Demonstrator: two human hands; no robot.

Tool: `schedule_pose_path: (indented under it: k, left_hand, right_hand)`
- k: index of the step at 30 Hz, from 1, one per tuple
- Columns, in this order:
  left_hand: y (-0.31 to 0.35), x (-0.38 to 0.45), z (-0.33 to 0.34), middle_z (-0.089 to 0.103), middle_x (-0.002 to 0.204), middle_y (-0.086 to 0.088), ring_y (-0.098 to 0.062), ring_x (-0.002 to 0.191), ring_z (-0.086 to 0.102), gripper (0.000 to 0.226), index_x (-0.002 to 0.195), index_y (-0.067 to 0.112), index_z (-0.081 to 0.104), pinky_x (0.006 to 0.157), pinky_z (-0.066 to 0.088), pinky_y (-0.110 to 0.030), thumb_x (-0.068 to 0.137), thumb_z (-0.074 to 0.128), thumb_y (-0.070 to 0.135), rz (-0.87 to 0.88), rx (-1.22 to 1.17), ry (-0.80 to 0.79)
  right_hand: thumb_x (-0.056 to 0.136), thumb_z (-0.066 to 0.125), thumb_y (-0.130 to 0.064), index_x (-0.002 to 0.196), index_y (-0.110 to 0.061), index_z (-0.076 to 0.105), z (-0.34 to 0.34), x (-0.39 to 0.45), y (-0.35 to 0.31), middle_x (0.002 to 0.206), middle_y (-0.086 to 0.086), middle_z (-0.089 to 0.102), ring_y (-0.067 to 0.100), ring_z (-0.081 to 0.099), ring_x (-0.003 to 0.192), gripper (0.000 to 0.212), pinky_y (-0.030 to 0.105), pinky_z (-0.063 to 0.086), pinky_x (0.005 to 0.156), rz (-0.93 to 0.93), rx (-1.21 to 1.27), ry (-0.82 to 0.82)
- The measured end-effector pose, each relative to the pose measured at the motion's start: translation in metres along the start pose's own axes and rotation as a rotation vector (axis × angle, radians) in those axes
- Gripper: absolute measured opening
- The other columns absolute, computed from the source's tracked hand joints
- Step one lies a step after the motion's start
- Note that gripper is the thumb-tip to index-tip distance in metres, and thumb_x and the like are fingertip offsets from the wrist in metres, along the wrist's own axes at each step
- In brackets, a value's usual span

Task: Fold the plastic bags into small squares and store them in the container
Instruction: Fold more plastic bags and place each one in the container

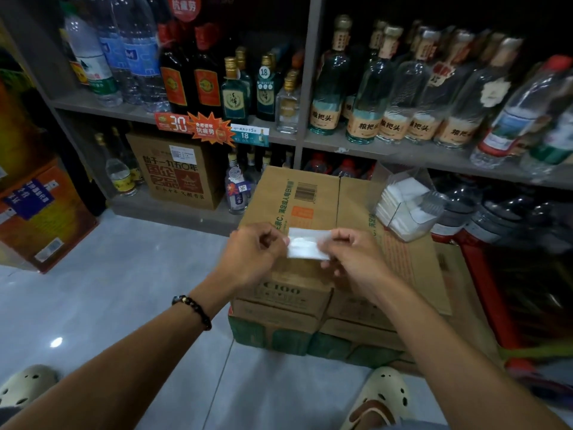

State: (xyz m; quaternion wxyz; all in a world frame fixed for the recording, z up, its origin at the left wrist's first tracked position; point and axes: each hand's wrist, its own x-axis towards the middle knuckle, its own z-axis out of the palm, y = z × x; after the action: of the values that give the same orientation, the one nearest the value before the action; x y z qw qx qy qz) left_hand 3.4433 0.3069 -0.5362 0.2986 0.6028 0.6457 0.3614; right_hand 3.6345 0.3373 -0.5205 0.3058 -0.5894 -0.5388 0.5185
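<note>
Folded white bag (307, 243) pinched between left hand (252, 254) and right hand (350, 259) above cardboard box (310, 193); clear container (409, 206) apparently holding folded squares.

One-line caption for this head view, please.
Both hands, left and right, pinch a folded plastic bag above a cardboard box.
</note>
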Motion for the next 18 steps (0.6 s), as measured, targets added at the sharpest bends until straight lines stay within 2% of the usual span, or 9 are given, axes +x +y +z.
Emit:
schedule_pose_path:
  k: [3, 7, 9, 11, 14, 18]
  left_hand:
    - [0.028, 0.018, 0.026, 0.063, 0.085, 0.017, 0.002, 0.080, 0.058, 0.006, 0.095, 0.029, 0.063, 0.070, 0.050, -0.020, 0.094, 0.060, 0.034, 0.063, 0.119, -0.008]
    - [0.067, 0.059, 0.072, 0.061, 0.099, 0.010, -0.014, 0.089, 0.062, 0.040, 0.128, 0.031, 0.052, 0.080, 0.050, -0.034, 0.091, 0.060, 0.041, 0.273, 0.289, -0.045]
    - [0.088, 0.082, 0.095, 0.062, 0.110, 0.003, -0.020, 0.095, 0.062, 0.052, 0.138, 0.030, 0.040, 0.082, 0.049, -0.036, 0.091, 0.058, 0.043, 0.334, 0.367, -0.083]
    - [0.104, 0.105, 0.116, 0.061, 0.118, -0.003, -0.026, 0.102, 0.061, 0.060, 0.142, 0.029, 0.029, 0.084, 0.049, -0.040, 0.091, 0.058, 0.045, 0.378, 0.423, -0.109]
    - [0.117, 0.134, 0.137, 0.058, 0.123, -0.010, -0.031, 0.113, 0.057, 0.072, 0.145, 0.026, 0.023, 0.087, 0.047, -0.042, 0.089, 0.059, 0.053, 0.379, 0.504, -0.121]
    - [0.118, 0.152, 0.148, 0.060, 0.121, -0.008, -0.030, 0.111, 0.058, 0.072, 0.140, 0.023, 0.032, 0.080, 0.045, -0.038, 0.085, 0.062, 0.059, 0.380, 0.589, -0.100]
  right_hand:
    - [0.094, 0.065, -0.011, 0.098, -0.011, 0.069, -0.051, 0.000, -0.002, 0.084, 0.008, 0.073, 0.009, 0.063, 0.056, 0.006, 0.018, 0.043, 0.047, -0.024, -0.038, 0.130]
    - [0.094, 0.062, -0.003, 0.091, -0.001, 0.067, -0.125, 0.007, -0.002, 0.064, 0.003, 0.065, 0.004, 0.055, 0.040, 0.006, 0.016, 0.037, 0.040, -0.054, -0.036, 0.316]
    - [0.093, 0.063, -0.002, 0.090, -0.001, 0.068, -0.157, 0.018, 0.000, 0.055, 0.000, 0.063, 0.008, 0.055, 0.041, 0.006, 0.021, 0.038, 0.043, -0.055, -0.073, 0.383]
    - [0.093, 0.063, -0.002, 0.090, -0.001, 0.069, -0.185, 0.035, 0.000, 0.056, 0.005, 0.063, 0.012, 0.056, 0.044, 0.007, 0.023, 0.042, 0.045, -0.061, -0.146, 0.432]
    - [0.093, 0.063, -0.004, 0.085, -0.003, 0.069, -0.210, 0.063, -0.003, 0.058, 0.010, 0.064, 0.015, 0.058, 0.046, 0.010, 0.028, 0.049, 0.049, -0.052, -0.272, 0.416]
    - [0.091, 0.063, -0.004, 0.078, -0.004, 0.068, -0.216, 0.094, -0.007, 0.055, 0.012, 0.065, 0.018, 0.061, 0.048, 0.014, 0.029, 0.049, 0.050, -0.022, -0.465, 0.275]
